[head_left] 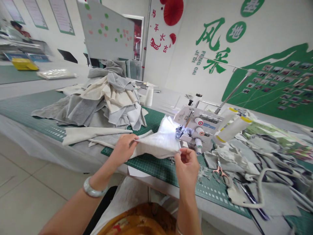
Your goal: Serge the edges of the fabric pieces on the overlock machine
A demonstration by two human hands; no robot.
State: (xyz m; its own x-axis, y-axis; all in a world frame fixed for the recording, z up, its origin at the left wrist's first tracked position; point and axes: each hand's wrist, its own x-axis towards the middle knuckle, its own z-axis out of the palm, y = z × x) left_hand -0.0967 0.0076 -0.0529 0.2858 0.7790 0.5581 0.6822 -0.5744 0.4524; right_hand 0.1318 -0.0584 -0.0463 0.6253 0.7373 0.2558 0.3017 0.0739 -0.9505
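Observation:
A white piece of fabric (156,145) stretches between my two hands in front of a white overlock sewing machine (195,125). My left hand (125,147) pinches the fabric's left edge. At its near right corner, just below the machine's lit presser foot (179,132), my right hand (187,163) grips it between thumb and fingers. The far part of the fabric lies under the machine's light, beside the presser foot; whether it is under the foot I cannot tell. More pale fabric strips (95,135) trail off to the left of my left hand.
A heap of grey and cream fabric pieces (105,98) sits back left on the green cutting mat (151,166). A white thread cone (149,96) stands behind it. Scissors (220,173) and fabric scraps (244,156) lie right of the machine. Another person (18,31) is far left.

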